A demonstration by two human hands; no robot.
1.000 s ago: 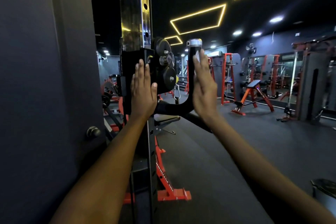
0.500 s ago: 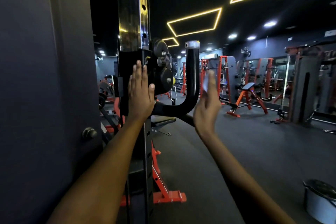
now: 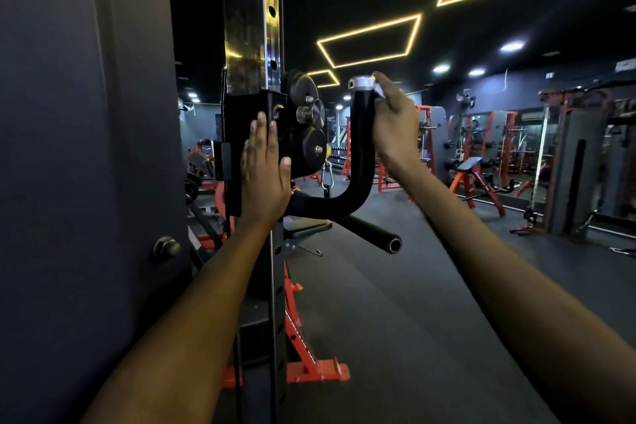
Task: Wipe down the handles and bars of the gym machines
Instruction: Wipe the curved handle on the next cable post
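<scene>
Black foam covers the upright handle (image 3: 361, 134), which is curved at its foot into the carriage (image 3: 254, 120) of the steel post (image 3: 253, 17) and is capped in silver at the top. The right hand (image 3: 394, 120) is laid against the handle's upper right side, just below the cap, and a small white cloth (image 3: 378, 90) is pinched between its curled fingers and the foam; only a corner of the cloth is shown, so its full shape cannot be told. The left hand (image 3: 263, 170) is pressed flat on the carriage, fingers straight and together, thumb spread toward the pulleys (image 3: 308, 120) just beside it. A second black bar (image 3: 373, 234) is seen jutting out below the handle, its open end turned toward the camera. Orange benches (image 3: 476, 179) and racks are ranged well apart across the dark floor behind, under yellow ceiling light strips (image 3: 370, 41).
</scene>
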